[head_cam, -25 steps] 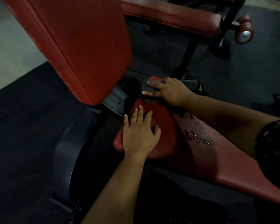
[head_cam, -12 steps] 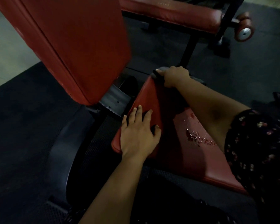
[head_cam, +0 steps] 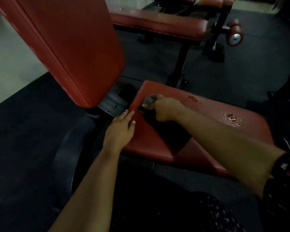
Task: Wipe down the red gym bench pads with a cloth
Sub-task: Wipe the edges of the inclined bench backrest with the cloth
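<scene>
Seat pad (head_cam: 159, 92), cloth (head_cam: 149, 100) in right hand (head_cam: 166, 108)

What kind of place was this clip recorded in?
Most likely a gym: a red padded bench seat and its raised back pad in front, a second red bench with foam rollers behind, all on dark mat flooring.

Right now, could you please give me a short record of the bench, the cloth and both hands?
seat pad: red, lying flat, partly wet
cloth: dark, bunched, on the seat pad's end nearest the backrest
right hand: grips the cloth against the pad
left hand: fingers straight, resting on the pad's edge, holding nothing
droplets: on the pad to the right, apart from the cloth
backrest pad: red, tilted up, left of the seat
second bench: behind, red, wet spots on top
</scene>
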The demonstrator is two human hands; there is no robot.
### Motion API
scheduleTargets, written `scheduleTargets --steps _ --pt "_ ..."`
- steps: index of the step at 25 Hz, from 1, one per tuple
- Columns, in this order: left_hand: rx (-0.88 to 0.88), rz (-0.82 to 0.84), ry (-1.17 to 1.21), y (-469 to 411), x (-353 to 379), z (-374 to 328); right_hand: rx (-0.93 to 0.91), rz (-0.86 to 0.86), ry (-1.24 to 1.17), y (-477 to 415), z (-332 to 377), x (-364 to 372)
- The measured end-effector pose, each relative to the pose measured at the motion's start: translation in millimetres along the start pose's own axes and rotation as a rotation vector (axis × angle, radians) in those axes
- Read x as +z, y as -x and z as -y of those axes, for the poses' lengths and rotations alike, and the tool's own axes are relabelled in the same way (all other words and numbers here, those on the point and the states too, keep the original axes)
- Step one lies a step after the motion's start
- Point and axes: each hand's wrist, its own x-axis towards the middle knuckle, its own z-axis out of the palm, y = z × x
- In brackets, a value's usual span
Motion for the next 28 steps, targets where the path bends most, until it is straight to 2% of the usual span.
scheduleTargets --steps 4,9,12,15,18,21,24,26,28 --pt "0.039 0.008 -0.059 3 0 -3 -0.001 -0.093 0.126 42 28 23" --pt "0.011 0.011 -0.104 -3 7 -18 0.038 -0.221 0.262 -8 -4 13" --pt "0.023 -0.046 -0.085 -1 12 -19 0.181 -0.206 0.179 -29 -4 7" --pt "0.036 -0.075 -0.051 -7 15 -13 0.212 -0.206 0.061 -16 14 6" --pt "0.062 -0.108 -0.009 -6 14 -11 0.152 -0.166 0.029 37 34 23" --pt "0.090 -0.142 0.037 -4 13 -11 -0.028 -0.106 0.142 103 43 31" --pt "0.286 -0.188 -0.179 -1 8 -11 -0.171 -0.035 0.200 152 43 42" --pt "0.407 -0.106 -0.255 -1 4 -11 -0.230 -0.075 0.285 169 38 59" --pt "0.423 0.036 -0.252 0 3 -10 -0.242 -0.101 0.387 174 29 72"
